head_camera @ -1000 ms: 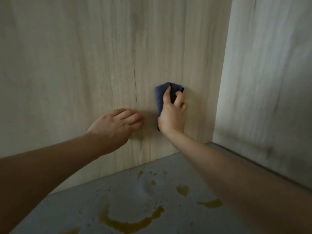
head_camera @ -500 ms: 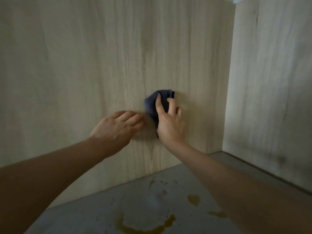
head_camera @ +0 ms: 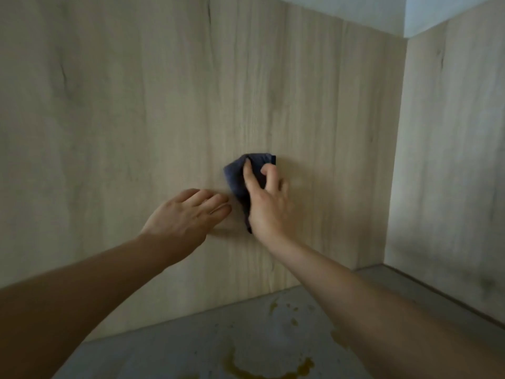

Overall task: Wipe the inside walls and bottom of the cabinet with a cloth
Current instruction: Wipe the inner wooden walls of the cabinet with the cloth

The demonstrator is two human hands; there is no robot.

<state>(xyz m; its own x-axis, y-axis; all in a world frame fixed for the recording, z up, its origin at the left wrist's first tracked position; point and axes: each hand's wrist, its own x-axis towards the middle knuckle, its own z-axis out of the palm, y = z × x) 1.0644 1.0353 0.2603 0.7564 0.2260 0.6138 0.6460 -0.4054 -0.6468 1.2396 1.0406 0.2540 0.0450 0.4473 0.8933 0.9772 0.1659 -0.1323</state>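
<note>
A folded dark blue cloth (head_camera: 237,176) lies against the light wood back wall (head_camera: 164,105) of the cabinet. My right hand (head_camera: 269,206) holds it there, with the index finger stretched over the cloth and the other fingers curled on it. Most of the cloth is hidden under this hand. My left hand (head_camera: 185,214) rests flat on the back wall just to the left, its fingertips close to the cloth. The grey cabinet bottom (head_camera: 164,351) shows yellow-brown liquid stains (head_camera: 262,370) and splashes.
The right side wall (head_camera: 451,160) meets the back wall in a corner at the right. A strip of white wall (head_camera: 437,12) shows above the cabinet's top edge. Smaller stain drops (head_camera: 293,314) lie near the back edge of the bottom.
My right hand has slid the cloth a little left and down on the back wall, closer to my left hand. The view has tilted upward; the left hand has stayed in place.
</note>
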